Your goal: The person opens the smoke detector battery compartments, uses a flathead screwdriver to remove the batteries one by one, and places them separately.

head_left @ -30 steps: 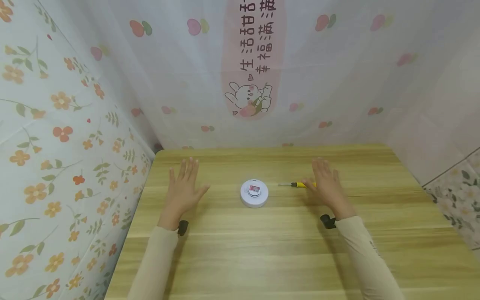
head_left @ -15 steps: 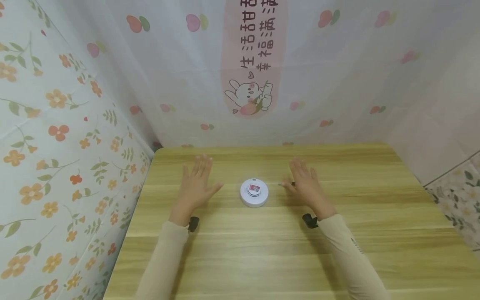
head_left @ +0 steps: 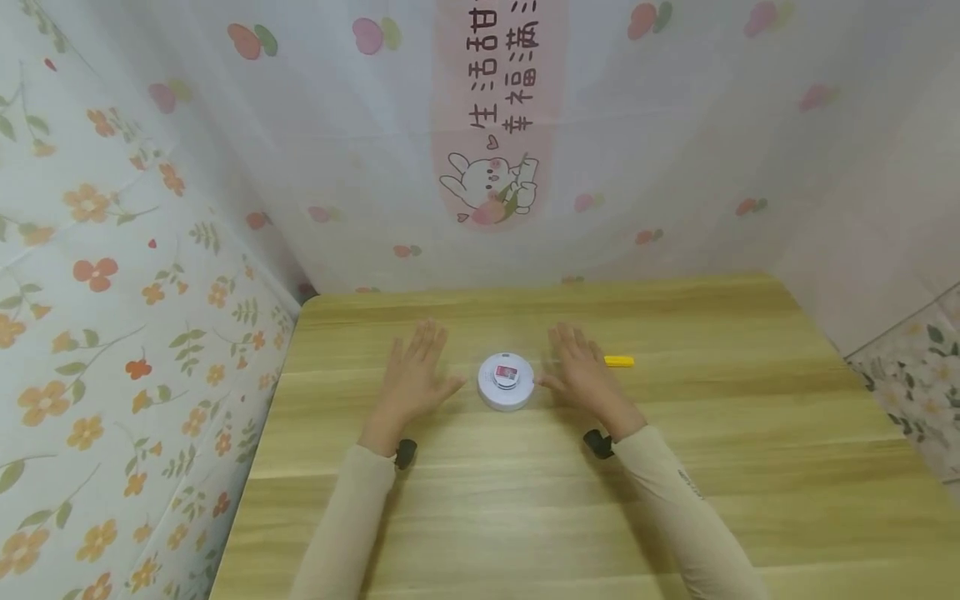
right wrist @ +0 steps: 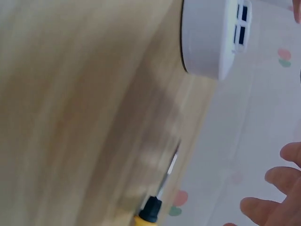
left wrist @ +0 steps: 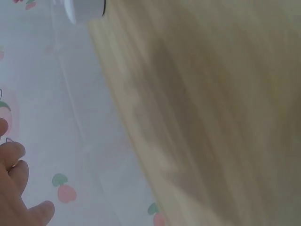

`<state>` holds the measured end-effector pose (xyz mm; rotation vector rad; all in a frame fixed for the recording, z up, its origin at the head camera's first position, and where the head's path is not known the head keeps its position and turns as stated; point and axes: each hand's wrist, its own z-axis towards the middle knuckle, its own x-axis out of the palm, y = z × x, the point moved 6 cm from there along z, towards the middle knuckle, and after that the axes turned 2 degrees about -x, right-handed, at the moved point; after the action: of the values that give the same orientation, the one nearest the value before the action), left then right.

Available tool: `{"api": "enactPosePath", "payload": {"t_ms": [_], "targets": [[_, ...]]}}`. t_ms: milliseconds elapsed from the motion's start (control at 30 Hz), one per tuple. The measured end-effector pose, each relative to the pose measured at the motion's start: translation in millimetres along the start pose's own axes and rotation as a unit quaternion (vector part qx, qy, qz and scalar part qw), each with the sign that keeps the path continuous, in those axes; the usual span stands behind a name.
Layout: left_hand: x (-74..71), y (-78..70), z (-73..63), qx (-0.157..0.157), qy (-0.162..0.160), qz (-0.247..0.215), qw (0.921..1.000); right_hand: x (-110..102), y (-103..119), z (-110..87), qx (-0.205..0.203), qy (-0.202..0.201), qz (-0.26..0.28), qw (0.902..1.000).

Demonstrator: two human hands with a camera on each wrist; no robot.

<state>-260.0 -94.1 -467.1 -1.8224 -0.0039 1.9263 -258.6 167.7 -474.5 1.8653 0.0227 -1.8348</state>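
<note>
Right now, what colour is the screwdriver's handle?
Yellow handle, best seen in the head view; the right wrist view adds its dark collar.

- The black collar (right wrist: 150, 209) of the screwdriver (head_left: 619, 362) is hidden by the right hand (head_left: 588, 379) in the head view; its handle (right wrist: 146, 221) is cut off below in the right wrist view.
- The print on the label (head_left: 506, 373) of the white round device (head_left: 505, 401) is too small to be read; the device is cut off above in both wrist views.
- Whether it is touched by the right thumb (head_left: 552, 383) cannot be told.
- The left hand (head_left: 412, 381) is cut off in the left wrist view.
</note>
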Motion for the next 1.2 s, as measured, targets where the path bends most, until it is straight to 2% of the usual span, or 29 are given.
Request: {"api": "enactPosePath", "payload": {"t_ms": [200,400,567,667,800,900,1100,1200], "targets": [[7.6,-6.0,-0.1,0.01,-0.005,-0.009,0.9999,9.9,7.0,1.1,-0.014,-0.006,0.022,0.9996],[16.2,-10.2,1.7,0.017,0.001,-0.069,0.9975,17.9,12.9,1.8,-0.019,-0.008,0.044,0.9988],[24.2,-13.1,5.0,0.021,0.009,-0.132,0.9909,27.3,13.3,4.2,-0.023,-0.001,0.061,0.9979],[31.0,-13.5,8.0,0.016,0.024,-0.157,0.9872,33.1,10.8,4.8,-0.017,0.002,0.075,0.997],[40.4,-11.5,10.3,-0.008,0.056,-0.181,0.9819,38.8,8.8,4.1,-0.01,0.006,0.096,0.9953],[44.9,-10.8,11.1,-0.024,0.079,-0.217,0.9727,41.6,8.4,4.3,-0.008,0.012,0.11,0.9938],[53.4,-11.9,13.5,-0.043,0.127,-0.308,0.9419,43.7,8.4,5.4,-0.008,0.018,0.129,0.9914],[57.2,-12.6,14.7,-0.039,0.142,-0.311,0.939,44.1,9.4,5.4,-0.01,0.024,0.125,0.9918]]}}
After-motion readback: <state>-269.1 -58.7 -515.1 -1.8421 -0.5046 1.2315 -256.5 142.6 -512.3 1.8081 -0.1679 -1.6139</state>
